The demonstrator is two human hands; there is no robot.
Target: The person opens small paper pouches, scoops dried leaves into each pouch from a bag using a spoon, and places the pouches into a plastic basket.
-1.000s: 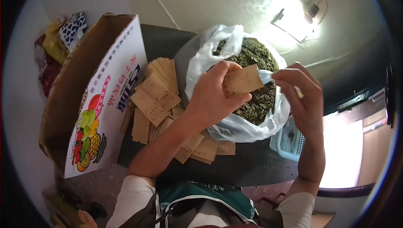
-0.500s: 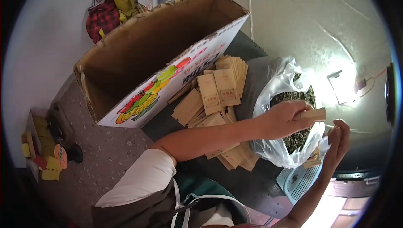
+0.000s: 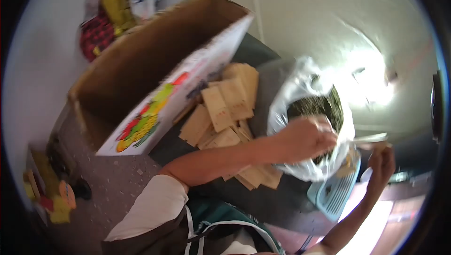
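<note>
My left hand (image 3: pixel 312 138) is closed over the clear plastic bag (image 3: pixel 278 121) of dried dark green leaves (image 3: pixel 334 109); motion blur hides anything in its fingers. To the right, my right hand (image 3: pixel 383 160) pinches a thin, pale packet (image 3: pixel 371 139), seen nearly edge-on. A pale bluish thing (image 3: pixel 366 175) shows beside that palm. Brown paper packets (image 3: pixel 217 108) lie in a loose pile on the dark table (image 3: pixel 225 203), left of the bag.
An open cardboard box (image 3: pixel 136 67) with fruit pictures stands at the left. A light blue basket (image 3: pixel 333 196) sits below the bag, near a small brown packet (image 3: pixel 346 165). A bright lamp (image 3: pixel 371 78) shines at the back right.
The brown packet that my left hand held has left its fingertips, and a thin packet now shows at my right hand. The view has swung left since the earliest frame.
</note>
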